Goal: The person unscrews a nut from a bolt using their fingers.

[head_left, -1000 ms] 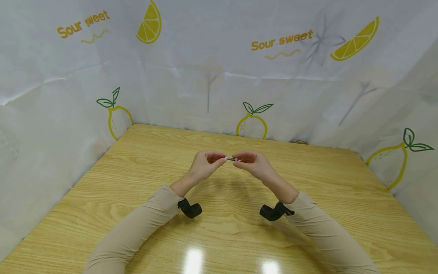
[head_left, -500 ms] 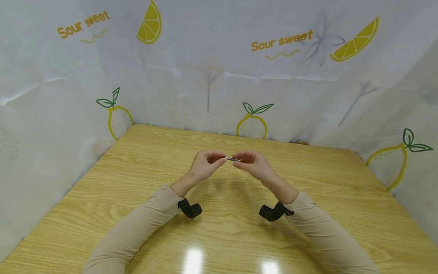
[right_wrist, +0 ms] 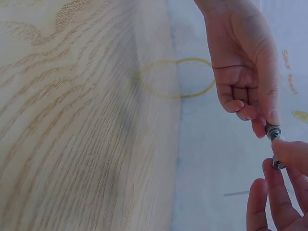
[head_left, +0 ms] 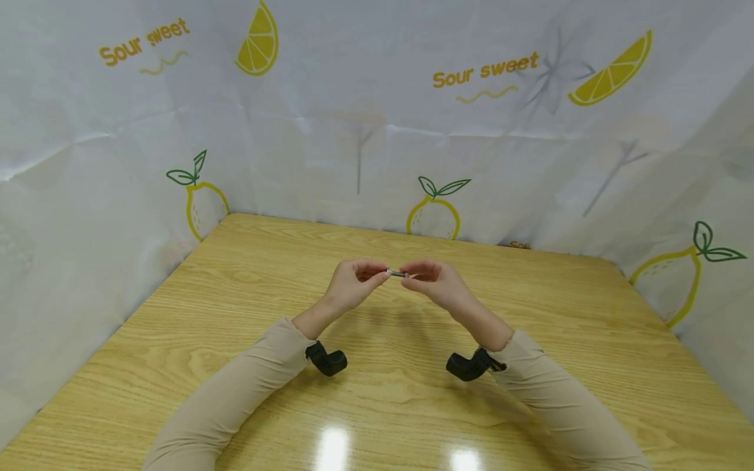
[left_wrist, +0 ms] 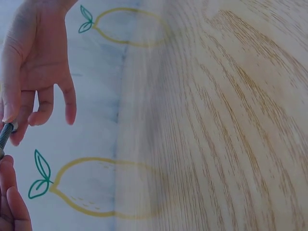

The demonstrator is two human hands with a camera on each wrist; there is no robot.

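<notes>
Just below the frame's centre, you are pinching a metal bolt by opposite ends, left hand and right hand each closed only at the tips, presumably steadying it while leaving the threaded shank exposed.

One left hand and one right hand made two, with a single threaded bolt between them and two wider metal pieces along it. Two beige sleeves and two black wrist mounts showed above one wooden table, on which lay two bright reflections. In the head view, the pale backdrop carried three outlined lemons, two lemon slices, two wavy lines and three printed wordings, one partly cut off.
</notes>
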